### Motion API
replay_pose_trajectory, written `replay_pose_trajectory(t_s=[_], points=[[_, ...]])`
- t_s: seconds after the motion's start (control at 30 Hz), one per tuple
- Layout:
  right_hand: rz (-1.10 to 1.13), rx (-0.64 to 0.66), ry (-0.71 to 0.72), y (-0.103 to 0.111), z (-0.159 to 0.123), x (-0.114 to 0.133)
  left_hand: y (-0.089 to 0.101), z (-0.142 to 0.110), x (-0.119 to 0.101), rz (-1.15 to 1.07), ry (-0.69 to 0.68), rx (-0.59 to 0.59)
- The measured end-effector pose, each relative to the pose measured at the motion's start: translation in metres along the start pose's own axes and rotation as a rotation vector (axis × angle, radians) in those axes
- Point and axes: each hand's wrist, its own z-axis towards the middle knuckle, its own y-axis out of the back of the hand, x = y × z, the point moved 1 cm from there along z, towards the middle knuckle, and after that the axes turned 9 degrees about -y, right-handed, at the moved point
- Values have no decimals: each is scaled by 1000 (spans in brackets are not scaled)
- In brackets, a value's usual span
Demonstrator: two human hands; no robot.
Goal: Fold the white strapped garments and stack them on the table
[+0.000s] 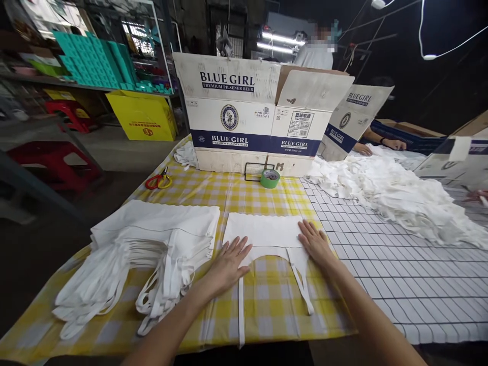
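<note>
A white strappy camisole top [267, 231] lies flat on the yellow checked tablecloth [267, 320], its wavy-edged hem away from me and its thin straps toward me. My left hand [231, 262] rests palm down on its left side, fingers spread. On the right edge of the top lies my right hand [314, 241], its fingers stretched out flat. Neither hand grips anything. To the left is a thick stack of similar white tops [156, 229], their straps hanging in loops toward the near edge.
Beyond the hands stand a Blue Girl carton [232, 122], a roll of green tape [270, 178], a black wire holder [253, 172] and red-and-yellow scissors [159, 180]. A white garment heap [396, 188] covers the right table, where a co-worker's hands [392, 144] rest. A yellow box [141, 117] sits at left.
</note>
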Motion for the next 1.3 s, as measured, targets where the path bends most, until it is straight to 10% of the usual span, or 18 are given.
replay_pose_trajectory(t_s=[0.17, 0.33, 0.6, 0.83, 1.07, 1.3], points=[[221, -85, -55, 32, -70, 21, 6, -11, 4, -57, 6, -47], [643, 1038, 239, 3, -204, 84, 5, -16, 1, -68, -46, -55], [1184, 810, -143, -81, -256, 152, -15, -16, 5, -19, -76, 11], [992, 706, -225, -45, -288, 131, -3, -35, -34, -80, -173, -57], [1417, 799, -298, -15, -282, 126, 0, -91, -111, -444, -476, 161], [1420, 804, -412, 21, -269, 117, -28, -93, -118, -423, -454, 40]])
